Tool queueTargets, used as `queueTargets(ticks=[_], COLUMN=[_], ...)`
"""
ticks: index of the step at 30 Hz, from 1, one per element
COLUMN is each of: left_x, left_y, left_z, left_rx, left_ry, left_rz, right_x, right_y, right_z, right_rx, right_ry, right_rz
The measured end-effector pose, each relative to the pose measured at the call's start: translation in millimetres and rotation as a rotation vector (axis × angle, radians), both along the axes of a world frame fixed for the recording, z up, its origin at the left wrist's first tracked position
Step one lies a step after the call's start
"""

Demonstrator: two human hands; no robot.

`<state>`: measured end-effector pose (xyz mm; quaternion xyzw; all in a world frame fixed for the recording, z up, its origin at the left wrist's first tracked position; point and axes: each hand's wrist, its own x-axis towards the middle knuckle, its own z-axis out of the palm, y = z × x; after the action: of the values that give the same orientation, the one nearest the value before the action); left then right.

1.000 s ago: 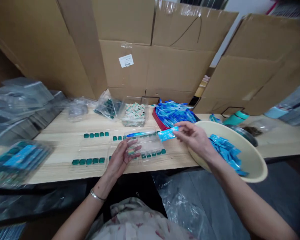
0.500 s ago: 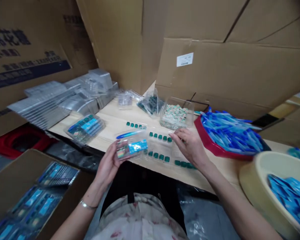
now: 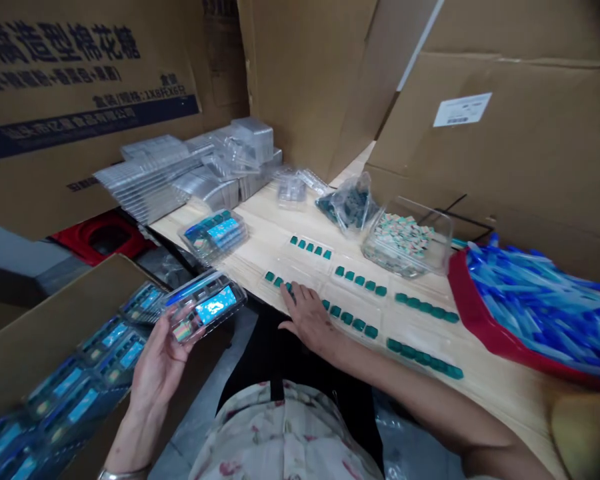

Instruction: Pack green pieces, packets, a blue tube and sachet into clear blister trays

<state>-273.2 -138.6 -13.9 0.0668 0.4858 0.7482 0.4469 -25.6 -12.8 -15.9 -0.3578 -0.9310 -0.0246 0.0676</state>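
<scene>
My left hand (image 3: pixel 157 367) grips a clear plastic pack (image 3: pixel 211 301) by its near left corner. Inside the pack are a light blue sachet, a blue stick along the far edge and some small pieces. My right hand (image 3: pixel 311 321) lies low over the table's front edge, fingers stretched out flat, nothing visible in them. Its fingertips are at a row of small green blocks (image 3: pixel 270 276) in a clear tray and cover part of that row. More clear trays with green blocks (image 3: pixel 359 325) are lined up beside it. A second filled pack (image 3: pixel 215 233) rests on the table further back.
A cardboard box (image 3: pixel 55 313) of filled packs stands below left. Stacked clear trays (image 3: pixel 155 173) fill the back left corner. Behind the rows are a bag of dark green pieces (image 3: pixel 350 203) and a clear tub (image 3: pixel 405 240) of small pieces. A red basin (image 3: pixel 473 307) holds blue sticks.
My left hand has carried the pack left, to near the box. My right hand has moved left from the right-hand rows to the leftmost front row. The view has turned left.
</scene>
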Motion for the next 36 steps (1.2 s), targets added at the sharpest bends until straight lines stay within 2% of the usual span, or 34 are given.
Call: queueTargets(ticks=[4,8,10,12,15,18,20,23,25,28,31,33,34,36], left_x=[-4,-3,1,6,16,27,34,43,47,50,52,54,55,57], left_y=[-3,-1,0,3,14,31,42,54,58,59,58,58,58,58], left_z=[-11.8,-22.3,-26.1,-28.4,-29.1,-28.1,-26.7,-22.7,-19.8,-18.8,-22.7,-24.3,-23.7,-18.6], left_rx=[-0.008,0.01,0.012,0.013,0.033,0.082,0.091,0.059,0.049,0.04,0.005,-0.003,0.001,0.018], left_ry=[-0.024,-0.027,-0.015,-0.011,-0.04,-0.089,-0.124,-0.182,-0.198,-0.134,-0.043,-0.028,-0.029,-0.023], left_rz=[0.002,-0.022,-0.063,-0.12,-0.231,-0.361,-0.434,-0.513,-0.546,-0.54,-0.466,-0.418,-0.399,-0.374], right_x=[-6,0,8,17,25,18,7,-16,-29,-40,-36,-27,-22,-15], right_y=[-9,-2,10,27,55,74,82,92,98,102,98,92,89,84], right_z=[1.3,3.2,12.0,30.4,69.2,95.6,95.4,73.1,54.5,35.5,28.0,25.5,24.3,22.6], right_rx=[0.034,-0.018,-0.063,-0.159,-0.482,-0.971,-1.225,-1.391,-1.393,-1.243,-0.854,-0.615,-0.583,-0.737], right_ry=[-0.033,0.08,0.218,0.396,0.578,0.564,0.506,0.438,0.412,0.369,0.358,0.381,0.39,0.42], right_rz=[0.001,0.047,0.081,0.123,0.134,0.118,0.135,0.164,0.174,0.176,0.109,-0.01,-0.072,-0.135])
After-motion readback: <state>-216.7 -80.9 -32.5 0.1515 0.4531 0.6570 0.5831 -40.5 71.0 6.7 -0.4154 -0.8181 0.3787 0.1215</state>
